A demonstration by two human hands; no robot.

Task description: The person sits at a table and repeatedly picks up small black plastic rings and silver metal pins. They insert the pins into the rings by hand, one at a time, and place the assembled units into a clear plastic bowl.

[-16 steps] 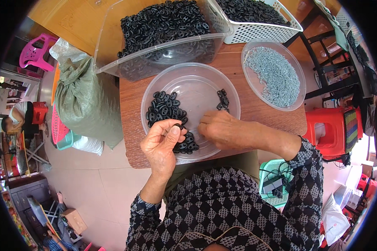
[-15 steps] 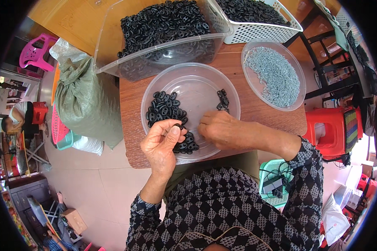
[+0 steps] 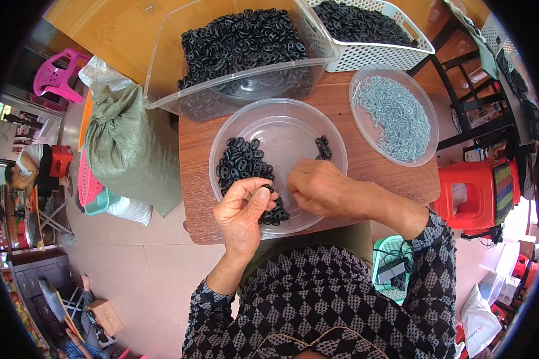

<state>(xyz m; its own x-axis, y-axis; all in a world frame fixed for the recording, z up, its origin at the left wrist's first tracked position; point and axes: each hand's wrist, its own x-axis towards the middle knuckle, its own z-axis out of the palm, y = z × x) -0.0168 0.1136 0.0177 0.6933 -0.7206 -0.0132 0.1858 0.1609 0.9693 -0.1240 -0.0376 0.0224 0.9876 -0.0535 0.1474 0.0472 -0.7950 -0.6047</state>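
Between the thumb and forefinger of my left hand (image 3: 239,212) is a small black oval plastic piece (image 3: 269,188). That hand is over the near left rim of a round clear plastic tub (image 3: 287,137). To its right, my right hand (image 3: 323,188) is closed, knuckles up, above the tub's near right side. Its fingertips are turned toward the left hand, and whatever they hold is hidden. A pile of black oval pieces with two holes (image 3: 242,157) lies in the tub's left part. A smaller group of black pieces (image 3: 323,148) lies by its right wall.
Behind the tub, a large clear bin (image 3: 245,75) and a white perforated basket (image 3: 371,57) hold many black pieces. A shallow round dish holds silver screws (image 3: 395,119) at the right of the brown table (image 3: 194,191). A green sack (image 3: 129,146) stands left, a red stool (image 3: 464,200) right.
The whole view has shifted slightly, with the table and tub now a little lower and farther right. Both hands keep nearly the same pose over the tub.
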